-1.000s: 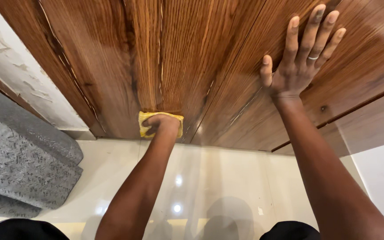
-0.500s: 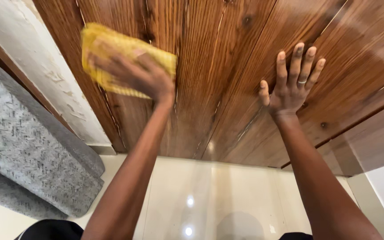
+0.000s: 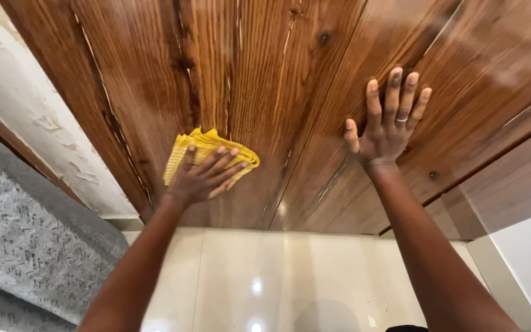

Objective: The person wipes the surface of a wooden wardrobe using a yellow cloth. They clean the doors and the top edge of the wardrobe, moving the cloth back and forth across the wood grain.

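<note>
**Room to move on the door**

Plenty of open wooden door (image 3: 265, 74) above and between the two hands. Left hand (image 3: 201, 178) has the peeling white wall (image 3: 38, 117) and grey patterned roll (image 3: 26, 246) close on its outer side. Right hand (image 3: 388, 126) has a panel edge (image 3: 493, 160) just beside it. Glossy floor (image 3: 290, 276) below is bare.

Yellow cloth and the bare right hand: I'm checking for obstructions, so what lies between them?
Head view: only bare wood panel, grain and pale seams, between yellow cloth and right hand.

A crumpled yellow cloth (image 3: 207, 151) lies pressed flat against the glossy brown wooden door (image 3: 314, 74) — low, left of centre.
</note>
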